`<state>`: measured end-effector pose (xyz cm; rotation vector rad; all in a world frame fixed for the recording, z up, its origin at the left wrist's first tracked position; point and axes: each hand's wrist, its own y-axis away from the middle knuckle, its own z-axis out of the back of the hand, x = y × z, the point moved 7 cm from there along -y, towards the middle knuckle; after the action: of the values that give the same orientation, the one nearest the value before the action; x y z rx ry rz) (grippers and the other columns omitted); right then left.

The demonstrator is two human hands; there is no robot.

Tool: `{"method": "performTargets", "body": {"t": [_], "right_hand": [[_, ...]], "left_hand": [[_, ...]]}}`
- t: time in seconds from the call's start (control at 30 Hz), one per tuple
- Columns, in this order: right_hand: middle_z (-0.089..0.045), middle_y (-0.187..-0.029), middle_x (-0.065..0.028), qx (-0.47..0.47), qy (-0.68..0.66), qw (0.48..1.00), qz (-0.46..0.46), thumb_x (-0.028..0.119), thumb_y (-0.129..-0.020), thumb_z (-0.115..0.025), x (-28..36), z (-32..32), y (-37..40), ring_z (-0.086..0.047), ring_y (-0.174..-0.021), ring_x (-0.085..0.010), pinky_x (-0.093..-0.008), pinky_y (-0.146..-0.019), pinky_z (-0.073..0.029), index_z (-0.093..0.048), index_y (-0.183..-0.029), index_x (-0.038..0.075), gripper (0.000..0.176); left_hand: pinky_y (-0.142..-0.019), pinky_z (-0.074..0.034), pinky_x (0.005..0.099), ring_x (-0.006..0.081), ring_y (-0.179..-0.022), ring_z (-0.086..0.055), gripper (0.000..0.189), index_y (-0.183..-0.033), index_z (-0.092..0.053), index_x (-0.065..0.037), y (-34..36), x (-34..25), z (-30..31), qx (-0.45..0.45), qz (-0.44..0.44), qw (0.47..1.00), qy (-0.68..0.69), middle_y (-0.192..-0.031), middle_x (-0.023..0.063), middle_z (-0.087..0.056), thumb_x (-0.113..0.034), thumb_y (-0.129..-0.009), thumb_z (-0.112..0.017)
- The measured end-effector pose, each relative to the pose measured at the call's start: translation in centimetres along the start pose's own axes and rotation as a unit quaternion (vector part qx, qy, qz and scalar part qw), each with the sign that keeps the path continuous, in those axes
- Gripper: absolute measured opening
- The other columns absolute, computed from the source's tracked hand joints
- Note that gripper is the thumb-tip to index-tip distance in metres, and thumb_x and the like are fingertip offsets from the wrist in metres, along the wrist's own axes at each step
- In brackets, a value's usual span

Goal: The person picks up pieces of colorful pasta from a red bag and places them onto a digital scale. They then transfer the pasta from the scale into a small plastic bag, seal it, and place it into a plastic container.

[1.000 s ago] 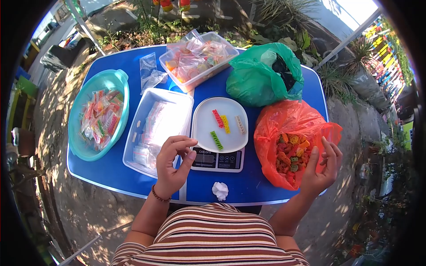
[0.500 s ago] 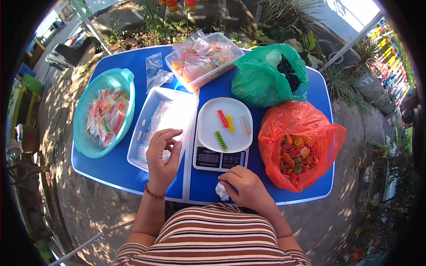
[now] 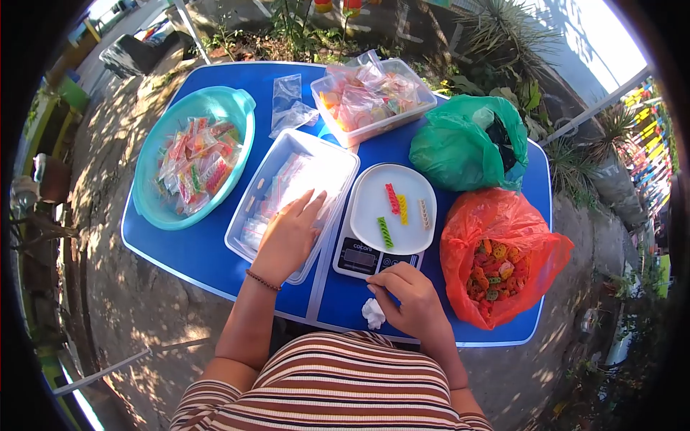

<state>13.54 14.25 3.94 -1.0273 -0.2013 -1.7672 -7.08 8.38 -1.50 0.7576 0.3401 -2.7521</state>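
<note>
My left hand (image 3: pixel 290 233) reaches over the white plastic tub (image 3: pixel 236 228), its fingers stretched out and slightly apart. Clear plastic packets (image 3: pixel 287 179) lie inside the tub, partly covered by this hand and washed out by sunlight. At the front edge of the digital kitchen scale (image 3: pixel 357 260), my right hand (image 3: pixel 411 296) is closed, thumb and fingers together; whatever is in them, if anything, is hidden. Beside it lies a crumpled white tissue (image 3: pixel 373 314). On the scale's white plate (image 3: pixel 366 215) rest red (image 3: pixel 392 199), yellow (image 3: pixel 402 210), green (image 3: pixel 385 232) and pale (image 3: pixel 424 214) spiral pieces.
A turquoise basin (image 3: pixel 147 205) at left holds several filled packets. Behind stands a clear container (image 3: pixel 424 106) of packets, with loose plastic bags (image 3: pixel 287 108) beside it. A green bag (image 3: pixel 445 140) and a red bag (image 3: pixel 460 248) of colourful pieces stand at right on the blue table (image 3: pixel 183 251).
My left hand has moved forward and down over the tub, its curled fingers now stretched out. My right hand stays near the scale's front edge. The whole view has shifted a little.
</note>
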Motion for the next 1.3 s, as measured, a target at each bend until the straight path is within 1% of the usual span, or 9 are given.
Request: {"method": "performTargets", "body": {"t": [0.13,0.37,0.57,0.77,0.87,0.97,1.1,1.2,1.3], "right_hand": [[-0.067,-0.082,-0.0113,0.008,-0.011,1.0,0.003,0.001,-0.084,-0.074,0.0,-0.6,-0.5,-0.066,-0.077,-0.0288,-0.0392,-0.069,-0.054,-0.07,-0.093,0.001,0.01],[-0.067,-0.083,-0.0114,0.009,-0.011,0.999,0.052,-0.001,-0.082,-0.074,1.2,-1.5,-3.4,-0.066,-0.077,-0.0288,-0.0393,-0.069,-0.054,-0.07,-0.093,0.001,0.011],[-0.068,-0.086,-0.0121,0.042,-0.026,0.997,0.059,-0.005,-0.082,-0.075,1.3,-2.8,-4.8,-0.069,-0.078,-0.0257,-0.0343,-0.069,-0.055,-0.073,-0.097,0.0,0.015],[-0.072,-0.094,-0.0097,0.057,-0.189,0.972,-0.129,0.003,-0.094,-0.07,-0.9,-3.6,-4.1,-0.067,-0.082,-0.0155,-0.031,-0.069,-0.053,-0.071,-0.107,-0.002,0.014],[-0.073,-0.098,-0.009,-0.069,-0.507,0.833,-0.21,0.007,-0.096,-0.069,-2.8,-3.9,-3.0,-0.067,-0.084,-0.0128,-0.0285,-0.07,-0.053,-0.067,-0.117,-0.006,0.024],[-0.072,-0.097,-0.0088,-0.142,-0.457,0.86,-0.177,0.004,-0.099,-0.066,-4.7,-2.2,-1.5,-0.068,-0.082,-0.0123,-0.0243,-0.073,-0.053,-0.064,-0.115,-0.008,0.02],[-0.072,-0.095,-0.0093,-0.211,-0.418,0.862,-0.193,0.001,-0.1,-0.064,-5.8,0.1,1.0,-0.069,-0.085,-0.011,-0.0235,-0.077,-0.055,-0.064,-0.108,-0.006,0.011],[-0.072,-0.095,-0.0094,-0.234,-0.374,0.875,-0.199,0.001,-0.099,-0.065,-5.6,1.4,2.7,-0.07,-0.087,-0.0111,-0.0231,-0.078,-0.056,-0.065,-0.106,-0.005,0.009],[-0.072,-0.096,-0.0094,-0.218,-0.362,0.883,-0.202,0.0,-0.099,-0.066,-5.3,1.4,3.7,-0.07,-0.088,-0.0111,-0.0227,-0.079,-0.056,-0.065,-0.105,-0.005,0.008]], "left_hand": [[-0.104,-0.048,0.0446,0.0343,-0.122,-0.059,0.055,-0.14,-0.059,-0.007,-0.2,-0.1,-0.5,0.013,-0.007,0.999,-0.034,-0.138,0.0147,-0.062,-0.002,-0.086,-0.066],[-0.087,-0.05,0.0398,0.0245,-0.096,-0.068,0.018,-0.101,-0.076,-0.009,0.1,-0.3,0.8,-0.048,-0.011,0.993,-0.105,-0.099,0.0038,-0.076,-0.006,-0.085,-0.07],[-0.073,-0.052,0.0379,0.0233,-0.077,-0.069,0.009,-0.089,-0.074,-0.009,1.1,0.5,3.2,-0.157,0.034,0.987,-0.015,-0.085,0.0044,-0.075,-0.009,-0.081,-0.078],[-0.07,-0.055,0.0316,0.0198,-0.081,-0.07,0.016,-0.091,-0.075,-0.008,2.8,-1.3,6.4,-0.263,0.066,0.963,0.014,-0.086,0.0052,-0.072,-0.013,-0.078,-0.083],[-0.073,-0.057,0.0307,0.0192,-0.09,-0.07,0.019,-0.097,-0.076,-0.009,3.5,-6.6,6.4,-0.23,-0.18,0.956,0.013,-0.092,0.0027,-0.07,-0.012,-0.079,-0.083],[-0.077,-0.058,0.0311,0.0198,-0.095,-0.069,0.027,-0.105,-0.075,-0.011,3.8,-9.9,3.5,-0.138,-0.305,0.94,0.068,-0.098,0.0009,-0.068,-0.012,-0.08,-0.085],[-0.087,-0.058,0.0325,0.02,-0.098,-0.069,0.051,-0.121,-0.068,-0.01,2.9,-10.3,1.4,-0.108,-0.285,0.934,0.184,-0.111,0.0078,-0.063,-0.017,-0.076,-0.091],[-0.091,-0.058,0.0341,0.0209,-0.103,-0.068,0.059,-0.133,-0.055,-0.003,2.6,-9.0,-0.6,-0.099,-0.117,0.914,0.376,-0.125,0.0147,-0.058,-0.018,-0.084,-0.085],[-0.1,-0.054,0.0357,0.0195,-0.111,-0.066,0.077,-0.149,-0.034,0.0,1.9,-8.1,-5.1,0.073,0.092,0.756,0.644,-0.141,0.0176,-0.049,-0.025,-0.092,-0.079]]}}
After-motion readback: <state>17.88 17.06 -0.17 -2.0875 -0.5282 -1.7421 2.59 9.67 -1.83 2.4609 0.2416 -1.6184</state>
